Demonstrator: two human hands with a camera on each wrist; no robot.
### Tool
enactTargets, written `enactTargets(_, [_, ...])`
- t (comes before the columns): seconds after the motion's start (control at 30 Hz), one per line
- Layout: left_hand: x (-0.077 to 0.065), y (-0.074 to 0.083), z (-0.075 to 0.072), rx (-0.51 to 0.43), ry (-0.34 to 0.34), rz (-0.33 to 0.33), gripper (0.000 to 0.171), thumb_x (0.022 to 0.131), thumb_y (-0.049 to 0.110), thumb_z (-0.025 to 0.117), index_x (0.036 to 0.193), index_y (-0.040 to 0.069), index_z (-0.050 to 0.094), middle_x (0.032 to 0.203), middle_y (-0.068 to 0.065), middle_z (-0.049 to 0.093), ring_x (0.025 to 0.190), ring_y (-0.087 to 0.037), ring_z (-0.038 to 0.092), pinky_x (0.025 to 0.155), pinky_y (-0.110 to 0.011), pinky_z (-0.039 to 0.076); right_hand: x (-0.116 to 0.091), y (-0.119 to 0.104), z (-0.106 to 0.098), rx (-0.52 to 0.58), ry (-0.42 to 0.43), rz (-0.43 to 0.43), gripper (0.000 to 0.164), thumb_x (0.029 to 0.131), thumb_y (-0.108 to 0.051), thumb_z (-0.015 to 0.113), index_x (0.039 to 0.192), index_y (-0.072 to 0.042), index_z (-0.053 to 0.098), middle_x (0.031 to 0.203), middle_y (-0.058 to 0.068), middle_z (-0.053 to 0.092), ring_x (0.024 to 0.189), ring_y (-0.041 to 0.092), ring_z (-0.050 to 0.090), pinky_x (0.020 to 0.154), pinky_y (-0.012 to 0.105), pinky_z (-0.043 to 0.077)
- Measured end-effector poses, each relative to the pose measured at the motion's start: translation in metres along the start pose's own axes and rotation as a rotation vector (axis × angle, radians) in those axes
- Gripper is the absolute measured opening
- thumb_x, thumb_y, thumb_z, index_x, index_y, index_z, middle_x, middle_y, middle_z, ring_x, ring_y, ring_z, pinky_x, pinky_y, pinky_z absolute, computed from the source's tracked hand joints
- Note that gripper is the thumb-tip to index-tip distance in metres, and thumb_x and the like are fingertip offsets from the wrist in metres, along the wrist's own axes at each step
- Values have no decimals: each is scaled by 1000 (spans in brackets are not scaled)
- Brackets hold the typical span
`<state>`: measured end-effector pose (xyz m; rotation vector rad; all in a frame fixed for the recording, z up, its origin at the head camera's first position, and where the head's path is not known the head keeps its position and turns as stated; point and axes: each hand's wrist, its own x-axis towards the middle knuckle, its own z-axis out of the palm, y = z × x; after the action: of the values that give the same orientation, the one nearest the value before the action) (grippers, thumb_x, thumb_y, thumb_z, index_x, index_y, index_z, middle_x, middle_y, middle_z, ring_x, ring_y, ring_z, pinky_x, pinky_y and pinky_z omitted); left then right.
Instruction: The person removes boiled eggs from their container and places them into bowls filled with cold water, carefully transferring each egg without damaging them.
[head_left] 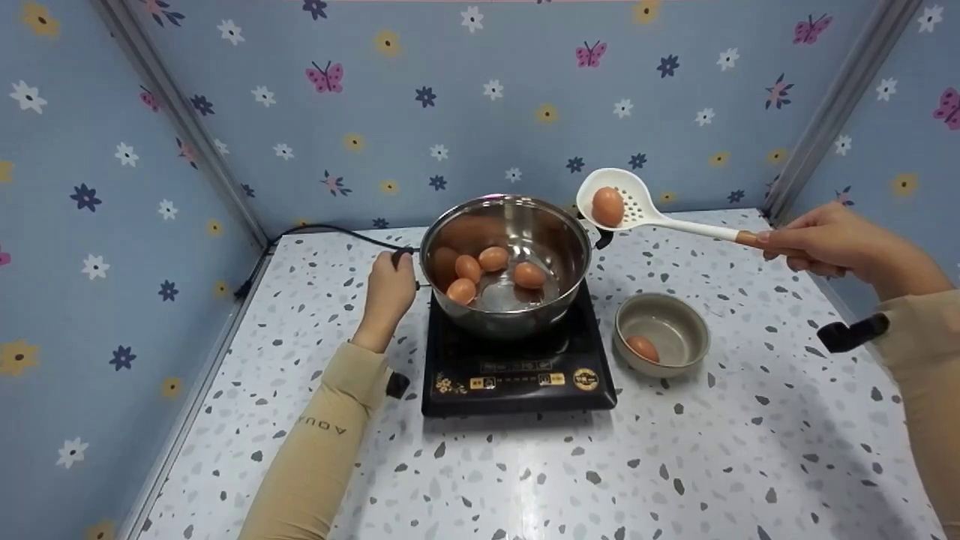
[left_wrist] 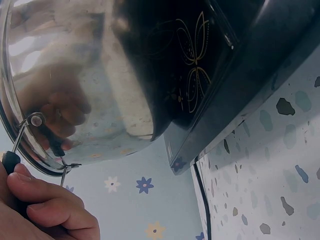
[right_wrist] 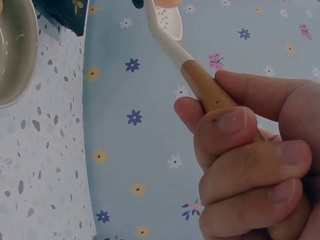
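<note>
Both hands grip — the right hand [head_left: 832, 244] curled round the wooden handle [right_wrist: 205, 86] of a white slotted ladle [head_left: 639, 210] raised beside the pot with one brown egg [head_left: 607, 206], the left hand [head_left: 390, 291] round the black side handle [head_left: 403, 256] of a shiny steel pot [head_left: 506, 322]. Four brown eggs [head_left: 529, 275] lie inside, over a black induction cooker [head_left: 517, 396] — another egg [head_left: 643, 349] rests in the round grey bowl [head_left: 681, 331].

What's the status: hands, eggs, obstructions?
Left hand grips pot handle. Right hand holds skimmer, one egg aboard. Four eggs in pot, one in bowl. No obstruction seen.
</note>
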<state>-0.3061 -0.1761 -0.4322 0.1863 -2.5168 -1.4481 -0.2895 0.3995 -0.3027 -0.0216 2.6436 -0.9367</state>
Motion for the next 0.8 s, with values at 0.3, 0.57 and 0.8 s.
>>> enactTargets(0.3, [2,0,2,1,17,-2,34,115,21,42,117,-9,58,103,-22,59,94,-34,54,87,-49,46,-3,14,-2,6,20,18,41,111,-43,62,107,-8,83,64,-4,56,47,8,40,47,27,38])
enactTargets(0.57, [2,-1,2,9,19,-12,37,115,23,41,119,-9,58,109,-26,62,100,-36,57,93,-53,48,-5,26,-2,8,25,46,48,111,-47,61,111,-4,82,64,-4,56,48,8,41,47,27,38])
enactTargets(0.8, [2,0,1,10,8,-20,36,115,23,41,121,-9,58,115,-29,62,104,-39,58,97,-55,47,-6,37,0,16,22,44,48,112,-44,60,113,0,80,62,-5,54,46,7,39,46,28,38])
